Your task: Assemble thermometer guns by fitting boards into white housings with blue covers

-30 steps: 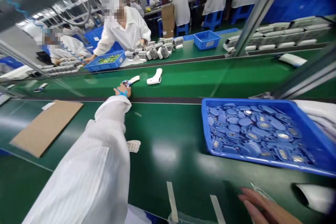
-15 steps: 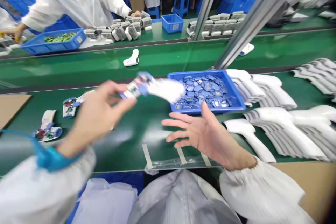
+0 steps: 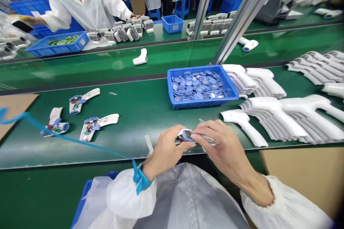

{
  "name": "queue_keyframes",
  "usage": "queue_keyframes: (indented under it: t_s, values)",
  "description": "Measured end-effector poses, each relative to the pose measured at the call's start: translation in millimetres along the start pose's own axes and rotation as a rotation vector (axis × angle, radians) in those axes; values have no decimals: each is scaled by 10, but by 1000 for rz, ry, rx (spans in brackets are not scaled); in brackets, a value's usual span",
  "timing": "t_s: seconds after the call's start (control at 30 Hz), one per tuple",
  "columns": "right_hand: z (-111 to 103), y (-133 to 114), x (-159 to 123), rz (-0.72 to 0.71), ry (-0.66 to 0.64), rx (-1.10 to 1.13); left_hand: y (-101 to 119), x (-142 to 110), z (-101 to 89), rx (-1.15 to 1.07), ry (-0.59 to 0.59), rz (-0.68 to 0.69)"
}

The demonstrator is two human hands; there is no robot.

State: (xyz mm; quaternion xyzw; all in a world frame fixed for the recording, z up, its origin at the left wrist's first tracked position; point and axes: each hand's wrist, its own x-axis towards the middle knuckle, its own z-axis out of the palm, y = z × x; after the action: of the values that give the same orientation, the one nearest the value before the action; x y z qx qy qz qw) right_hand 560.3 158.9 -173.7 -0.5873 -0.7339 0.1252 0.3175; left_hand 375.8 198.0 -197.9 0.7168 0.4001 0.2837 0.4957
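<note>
Two hands closed on a small blue-and-white part (image 3: 186, 135), held just above the near edge of the green worktop (image 3: 139, 114).

Your left hand (image 3: 166, 152) has its grip closed round the part; your right hand (image 3: 221, 139) pinches its far end, with a strip of clear film (image 3: 208, 139). Beyond lie a blue tray (image 3: 204, 104) of blue oval components, three partly assembled thermometer housings (image 3: 98, 127) leftward, and stacked white housings (image 3: 271, 118) rightward.

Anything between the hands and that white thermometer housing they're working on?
Nothing visible. The left hand and right hand are both directly on the thermometer housing, with nothing between. The blue wrist strap sits on the left wrist, its cord running off to the left, clear of the housing.
</note>
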Motion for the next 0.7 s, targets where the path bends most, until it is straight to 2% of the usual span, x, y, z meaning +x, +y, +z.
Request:
queue_keyframes:
  t_s: [0.07, 0.17, 0.23, 0.33, 0.43, 0.53, 0.63, 0.7]
  values:
    - [-55, -78, 38, -73, 74, -113, 36, 17, -1, 150, 49, 62]
    - [-86, 2, 75, -1, 124, -146, 28, 90, -97, 293, 236, 28]
    - [-38, 215, 63, 116, 110, -204, -8, 154, -220, 186, 363, -80]
    - [53, 609, -33, 203, 71, -340, -67, 208, -438, -236, 438, -295]
    - [4, 874, -175, 194, 152, -457, -99, 191, -608, -567, 423, -398]
    - [-167, 1034, -300, 339, 245, -783, -116, 158, -655, -644, 380, -380]
    - [-322, 1196, -410, 472, 160, -911, -154, 154, -577, -656, 256, -329]
    - [-394, 1258, -476, 436, 135, -888, -196, 165, -501, -664, 159, -301]
